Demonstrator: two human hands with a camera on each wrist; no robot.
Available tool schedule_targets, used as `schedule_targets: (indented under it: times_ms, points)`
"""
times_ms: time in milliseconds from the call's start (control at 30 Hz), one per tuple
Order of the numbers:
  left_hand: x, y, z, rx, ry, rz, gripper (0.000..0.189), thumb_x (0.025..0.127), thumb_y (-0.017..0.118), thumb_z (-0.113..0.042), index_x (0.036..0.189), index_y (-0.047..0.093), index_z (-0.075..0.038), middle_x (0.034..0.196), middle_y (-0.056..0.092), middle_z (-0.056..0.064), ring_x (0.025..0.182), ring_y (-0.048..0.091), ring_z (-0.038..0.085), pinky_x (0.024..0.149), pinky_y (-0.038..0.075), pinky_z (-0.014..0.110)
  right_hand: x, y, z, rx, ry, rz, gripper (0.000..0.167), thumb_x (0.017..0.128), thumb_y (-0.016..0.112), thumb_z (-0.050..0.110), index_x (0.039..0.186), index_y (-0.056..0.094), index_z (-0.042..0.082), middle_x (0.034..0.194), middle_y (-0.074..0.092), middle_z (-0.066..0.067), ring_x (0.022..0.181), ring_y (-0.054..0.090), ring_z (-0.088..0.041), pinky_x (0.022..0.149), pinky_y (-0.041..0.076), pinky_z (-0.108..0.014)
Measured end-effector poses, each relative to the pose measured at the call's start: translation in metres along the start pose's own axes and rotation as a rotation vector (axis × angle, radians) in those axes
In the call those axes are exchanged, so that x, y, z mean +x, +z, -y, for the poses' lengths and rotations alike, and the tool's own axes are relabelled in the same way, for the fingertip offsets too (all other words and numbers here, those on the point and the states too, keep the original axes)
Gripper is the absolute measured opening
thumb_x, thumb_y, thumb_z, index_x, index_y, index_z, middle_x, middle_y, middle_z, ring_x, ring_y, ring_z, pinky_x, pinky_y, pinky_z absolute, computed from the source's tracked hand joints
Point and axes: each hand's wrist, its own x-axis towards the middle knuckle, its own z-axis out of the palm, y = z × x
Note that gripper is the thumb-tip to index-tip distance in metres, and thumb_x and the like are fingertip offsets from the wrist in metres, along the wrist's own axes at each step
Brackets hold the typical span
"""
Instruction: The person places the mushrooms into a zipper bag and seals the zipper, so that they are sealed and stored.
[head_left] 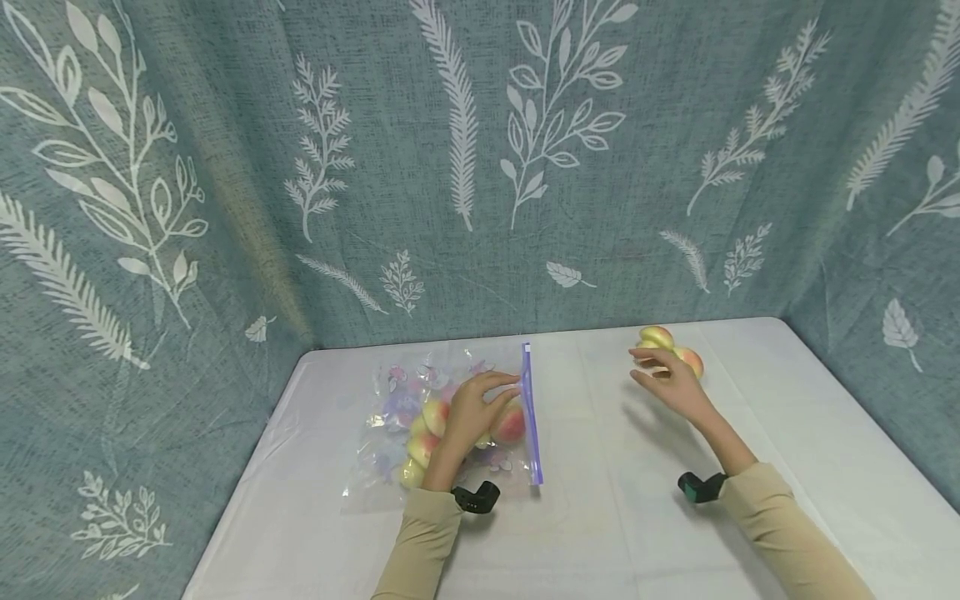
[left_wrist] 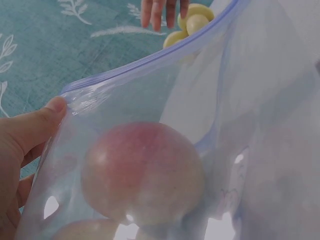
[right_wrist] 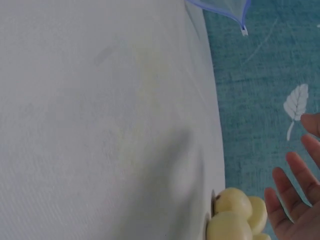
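A clear zip bag [head_left: 363, 487] with a purple zip edge [head_left: 531, 417] lies on the table, holding several yellow-and-red peaches [head_left: 422, 448]. My left hand [head_left: 468, 412] pinches the bag's film at the mouth, thumb on top in the left wrist view. Just inside the mouth sits a blushed peach [left_wrist: 145, 172], and the bag opening is spread there. Over at the back right, my right hand [head_left: 672, 387] hovers with loosely bent, spread fingers and nothing in them. Beside its fingers are a few more peaches [head_left: 656, 337], pale yellow in the right wrist view [right_wrist: 230, 227].
A white cloth covers the table [head_left: 600, 533]. Behind and at both sides hangs a green-blue curtain [head_left: 480, 167] with white leaf prints. Each wrist carries a small black camera, such as the left one [head_left: 477, 497].
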Motion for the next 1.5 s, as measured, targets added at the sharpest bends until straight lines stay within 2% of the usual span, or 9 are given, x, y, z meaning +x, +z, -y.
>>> schedule_targets:
  times_ms: [100,333,433,700,900,1233,1500]
  points:
    - [0.000,0.000,0.000,0.003,-0.001,0.000,0.024,0.085,0.066,-0.030,0.103,0.072,-0.016,0.106,0.069,-0.001,0.109,0.060,0.019,0.099,0.044,0.035,0.000,-0.004,-0.001,0.011,-0.013,-0.028,0.038,0.090,0.059,0.004,0.125,0.050,-0.008,0.122,0.050,-0.030,0.108,0.049,-0.048,0.086,0.043,-0.061]
    - [0.000,0.001,0.000,0.006,0.001,0.002,0.023,0.085,0.066,-0.030,0.103,0.072,-0.016,0.105,0.069,-0.001,0.109,0.060,0.019,0.099,0.044,0.036,0.008,-0.009,-0.038,-0.069,-0.031,-0.089,0.037,0.088,0.063,0.010,0.123,0.056,0.000,0.116,0.054,-0.023,0.107,0.051,-0.040,0.084,0.044,-0.056]
    - [0.000,0.001,0.000,0.007,-0.002,0.004,0.024,0.085,0.066,-0.031,0.103,0.072,-0.016,0.105,0.069,-0.002,0.108,0.060,0.018,0.098,0.045,0.035,0.009,-0.013,-0.044,-0.083,-0.024,-0.111,0.037,0.087,0.063,0.009,0.122,0.055,0.000,0.116,0.053,-0.023,0.106,0.051,-0.040,0.086,0.042,-0.057]
    - [0.000,0.001,0.001,0.005,-0.005,0.014,0.025,0.086,0.065,-0.032,0.104,0.071,-0.016,0.107,0.069,-0.001,0.109,0.060,0.019,0.098,0.044,0.036,0.009,-0.025,-0.045,-0.097,0.001,-0.158,0.036,0.086,0.064,0.004,0.120,0.055,-0.003,0.120,0.050,-0.026,0.113,0.046,-0.045,0.092,0.038,-0.063]
    - [0.000,0.001,0.001,0.005,-0.016,0.021,0.025,0.086,0.064,-0.034,0.104,0.071,-0.017,0.107,0.069,-0.002,0.111,0.059,0.018,0.100,0.043,0.035,0.008,-0.033,-0.048,-0.133,0.037,-0.179,0.035,0.087,0.064,0.010,0.119,0.056,-0.004,0.122,0.049,-0.027,0.116,0.043,-0.045,0.094,0.037,-0.063]
    - [-0.002,0.002,0.003,-0.002,-0.017,0.019,0.024,0.086,0.064,-0.034,0.103,0.072,-0.019,0.106,0.069,-0.003,0.110,0.059,0.017,0.100,0.043,0.034,0.004,-0.040,-0.057,-0.188,0.010,-0.206,0.037,0.087,0.065,0.015,0.119,0.057,-0.003,0.122,0.049,-0.028,0.118,0.039,-0.047,0.096,0.029,-0.065]
    - [-0.003,0.002,0.005,-0.006,0.003,0.011,0.024,0.086,0.064,-0.034,0.103,0.072,-0.018,0.105,0.069,-0.003,0.111,0.059,0.018,0.100,0.044,0.036,0.001,-0.043,-0.064,-0.216,0.072,-0.191,0.041,0.090,0.062,0.021,0.122,0.054,-0.003,0.126,0.044,-0.029,0.118,0.039,-0.047,0.092,0.033,-0.064]
